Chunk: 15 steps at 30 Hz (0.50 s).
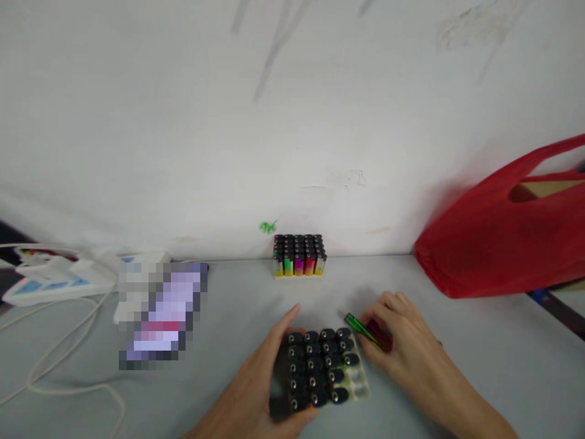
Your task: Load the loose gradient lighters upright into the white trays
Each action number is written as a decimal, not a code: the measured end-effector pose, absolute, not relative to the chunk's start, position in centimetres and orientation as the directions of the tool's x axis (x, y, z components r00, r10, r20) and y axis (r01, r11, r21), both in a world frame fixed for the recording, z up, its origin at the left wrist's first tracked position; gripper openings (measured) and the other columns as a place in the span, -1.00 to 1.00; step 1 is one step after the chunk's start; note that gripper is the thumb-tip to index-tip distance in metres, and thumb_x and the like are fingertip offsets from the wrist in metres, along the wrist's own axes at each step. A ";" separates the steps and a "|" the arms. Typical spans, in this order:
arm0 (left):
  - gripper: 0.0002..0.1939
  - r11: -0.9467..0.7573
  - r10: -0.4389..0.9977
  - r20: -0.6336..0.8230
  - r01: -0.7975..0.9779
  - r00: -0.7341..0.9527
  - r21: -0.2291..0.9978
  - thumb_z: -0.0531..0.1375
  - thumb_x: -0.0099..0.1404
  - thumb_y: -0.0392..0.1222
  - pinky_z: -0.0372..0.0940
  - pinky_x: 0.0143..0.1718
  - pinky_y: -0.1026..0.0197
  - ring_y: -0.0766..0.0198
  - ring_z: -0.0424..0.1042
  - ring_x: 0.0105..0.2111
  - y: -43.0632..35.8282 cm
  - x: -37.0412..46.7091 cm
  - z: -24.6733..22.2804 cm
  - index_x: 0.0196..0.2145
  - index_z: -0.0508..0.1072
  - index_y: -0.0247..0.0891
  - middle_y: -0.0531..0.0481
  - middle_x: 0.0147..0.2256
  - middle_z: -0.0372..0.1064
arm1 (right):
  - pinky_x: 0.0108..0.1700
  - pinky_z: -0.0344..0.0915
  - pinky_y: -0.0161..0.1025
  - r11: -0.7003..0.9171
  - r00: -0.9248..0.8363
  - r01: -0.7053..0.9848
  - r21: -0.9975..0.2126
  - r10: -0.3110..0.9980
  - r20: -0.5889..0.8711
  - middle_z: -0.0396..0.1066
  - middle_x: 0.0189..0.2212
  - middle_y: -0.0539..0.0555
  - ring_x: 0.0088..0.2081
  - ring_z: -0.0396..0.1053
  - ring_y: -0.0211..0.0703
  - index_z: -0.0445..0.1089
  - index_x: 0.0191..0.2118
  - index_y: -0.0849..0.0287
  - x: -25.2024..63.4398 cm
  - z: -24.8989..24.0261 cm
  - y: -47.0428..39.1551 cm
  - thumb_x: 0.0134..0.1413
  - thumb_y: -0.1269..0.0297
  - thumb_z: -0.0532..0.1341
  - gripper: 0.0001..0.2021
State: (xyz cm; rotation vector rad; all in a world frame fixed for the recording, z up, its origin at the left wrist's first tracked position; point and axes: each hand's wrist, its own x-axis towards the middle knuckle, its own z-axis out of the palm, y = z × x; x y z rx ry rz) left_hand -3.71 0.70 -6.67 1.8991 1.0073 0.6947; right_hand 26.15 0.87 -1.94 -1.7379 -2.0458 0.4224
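A white tray (359,383) of black-topped lighters (315,364) is near me, tilted towards my view. My left hand (260,381) is closed around its left side, with fingers at the far edge and the thumb at the near corner. Bare slots show at the tray's near right. My right hand (404,341) is just right of the tray, its fingers closed on a green lighter (357,325) that points out to the left. A dark red lighter (382,335) shows under the same fingers, partly hidden by them.
Against the wall stands a second block of coloured lighters (299,259). A red bag (507,238) is at the right. To the left lie a pixelated phone (169,314), a white power strip (64,283) and loose white cables (73,384).
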 end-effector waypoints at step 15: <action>0.16 -0.281 0.879 0.067 0.399 0.472 0.873 0.41 0.28 -0.31 0.40 0.33 -0.20 -0.17 0.52 0.26 0.5 -3.1 -5.0 0.59 -0.14 0.18 -0.12 0.34 0.43 | -0.42 0.13 -0.30 -0.217 0.122 -0.106 -0.971 0.966 -0.229 0.36 -0.43 -0.03 -0.44 0.24 -0.21 0.51 0.16 0.08 25.5 -0.7 0.5 0.35 -0.13 0.35 -0.53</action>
